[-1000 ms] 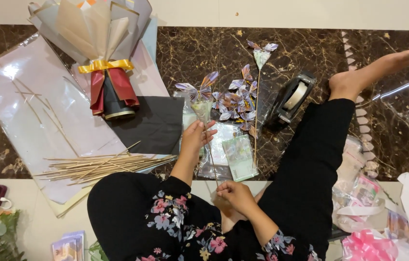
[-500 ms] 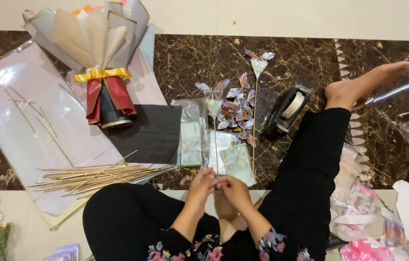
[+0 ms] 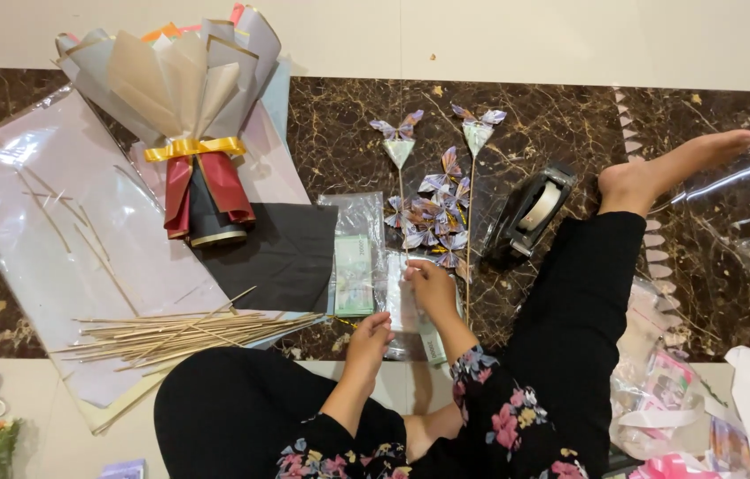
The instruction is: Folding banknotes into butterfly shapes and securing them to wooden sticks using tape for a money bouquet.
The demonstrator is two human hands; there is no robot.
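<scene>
Floor (image 3: 552, 106): dark brown marbled tile bordered by cream tile. Lying directly on it: wrapping sheets (image 3: 47, 222), a wrapped bouquet (image 3: 189, 115), a bundle of thin sticks (image 3: 180, 330), a banknote stack (image 3: 354, 275), folded paper butterflies (image 3: 433, 217), a tape dispenser (image 3: 536, 211).

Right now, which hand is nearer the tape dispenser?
Right. The right hand lies just left of the tape dispenser, near the paper butterflies; the left hand sits lower and farther left.

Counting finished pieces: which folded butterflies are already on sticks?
The two upright ones farthest from the hands; the rest lie stickless in a pile.
</scene>
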